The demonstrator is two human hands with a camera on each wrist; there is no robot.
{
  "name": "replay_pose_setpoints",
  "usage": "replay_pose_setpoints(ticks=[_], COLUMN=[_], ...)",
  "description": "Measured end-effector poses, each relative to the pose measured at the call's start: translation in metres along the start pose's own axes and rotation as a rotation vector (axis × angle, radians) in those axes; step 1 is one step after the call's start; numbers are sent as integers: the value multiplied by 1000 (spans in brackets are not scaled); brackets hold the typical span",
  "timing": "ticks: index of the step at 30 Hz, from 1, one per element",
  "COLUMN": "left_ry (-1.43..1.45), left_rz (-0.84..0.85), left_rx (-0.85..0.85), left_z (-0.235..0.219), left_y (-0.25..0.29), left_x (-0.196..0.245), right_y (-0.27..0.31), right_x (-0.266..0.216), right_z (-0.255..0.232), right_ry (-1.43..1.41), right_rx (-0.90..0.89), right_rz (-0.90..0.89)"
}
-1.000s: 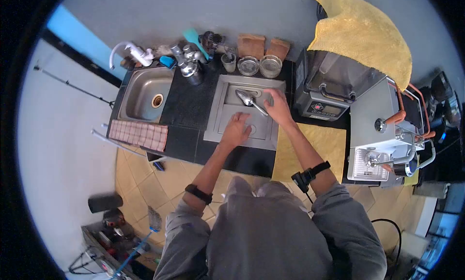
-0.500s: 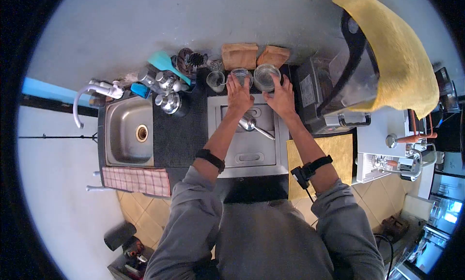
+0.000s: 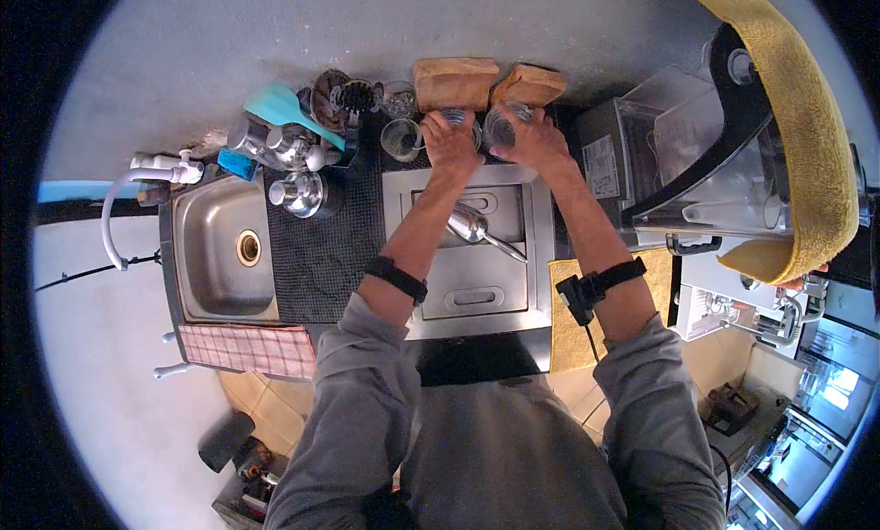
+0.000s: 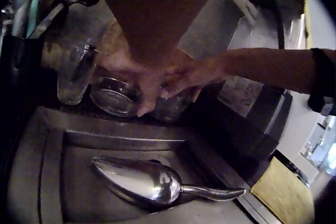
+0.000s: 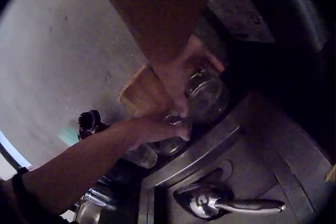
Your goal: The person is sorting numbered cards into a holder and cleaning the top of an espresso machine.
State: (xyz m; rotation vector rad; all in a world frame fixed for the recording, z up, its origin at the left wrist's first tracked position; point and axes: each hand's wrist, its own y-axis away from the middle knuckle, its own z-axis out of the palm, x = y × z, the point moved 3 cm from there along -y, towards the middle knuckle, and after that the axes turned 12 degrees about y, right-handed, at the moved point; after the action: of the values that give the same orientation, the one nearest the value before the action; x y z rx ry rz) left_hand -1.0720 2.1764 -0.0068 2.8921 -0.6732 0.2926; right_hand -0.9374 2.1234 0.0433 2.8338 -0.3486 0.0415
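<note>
At the back of the counter, my left hand (image 3: 451,152) grips a clear round glass (image 4: 114,98), fingers on one side and thumb on the other. Beside it my right hand (image 3: 536,145) holds a second, wider clear glass (image 5: 207,95) by its sides. The two hands are close together, partly hiding both glasses in the head view. Below the forearms, a shiny metal scoop (image 3: 469,223) lies in the recess of the steel counter insert (image 3: 403,319), its handle pointing right.
Left of the hands stand another glass (image 3: 401,140) and a holder with utensils, including a teal spatula (image 3: 280,106). Two wooden blocks (image 3: 456,83) lean on the wall. A blender-like machine (image 3: 600,168) with a yellow towel stands right; a sink (image 3: 225,292) lies left.
Both hands have moved from above the steel insert back to the two glasses, and now grip them. The head view has shifted with the lean forward; the scoop has stayed in the recess.
</note>
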Motion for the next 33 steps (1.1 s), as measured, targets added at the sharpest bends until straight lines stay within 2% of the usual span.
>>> replay_pose_setpoints(ticks=[1,8,9,11,15,17,18,20,22,24,26,27,28,29,30,31,32,33], left_ry=[27,68,99,129,318,381,421,469,618,647,673,720,763,762,760,764,769,775], left_rz=[-50,-29,-6,23,67,100,101,122,64,81,117,131,154,209,328,455,540,551], left_rx=[-78,-82,-24,42,8,-16,12,49,-100,-154,-204,-284,-369,-386,-391,-403,-442,-503], left_z=[-3,-13,-16,-22,-39,-40,-40,-42,-43,-46,-45,-39,-34,-36,-42,-47,-50,-51], left_y=[-1,21,28,39,71,94,109,133,163,193,218,232,243,253,264,277,289,299], left_x=[0,5,7,9,11,8,6,4,2,6,12,17,24,34,50,67,85,104], right_y=[-2,-6,-5,-2,6,24,39,71,113,161,208,232,256,280,309,338,369,400], right_x=[1,-3,-4,-4,2,4,4,4,4,9,22,32,41,51,62,69,79,90], right_z=[-1,-9,-10,-13,-9,-14,-15,-25,-34,-36,-33,-26,-14,-3,7,18,26,28], right_ry=[7,-26,-27,-35,-107,-206,-204,-353,-442,-536,-690,-683,-755,-823,-812,-778,-747,-735], right_rx=[-39,-97,-94,-42,36,154,154,290,310,333,230,249,258,273,305,229,157,197], right_rz=[-14,14,13,33,42,74,85,52,63,84,95,125,65,12,73,106,152,251])
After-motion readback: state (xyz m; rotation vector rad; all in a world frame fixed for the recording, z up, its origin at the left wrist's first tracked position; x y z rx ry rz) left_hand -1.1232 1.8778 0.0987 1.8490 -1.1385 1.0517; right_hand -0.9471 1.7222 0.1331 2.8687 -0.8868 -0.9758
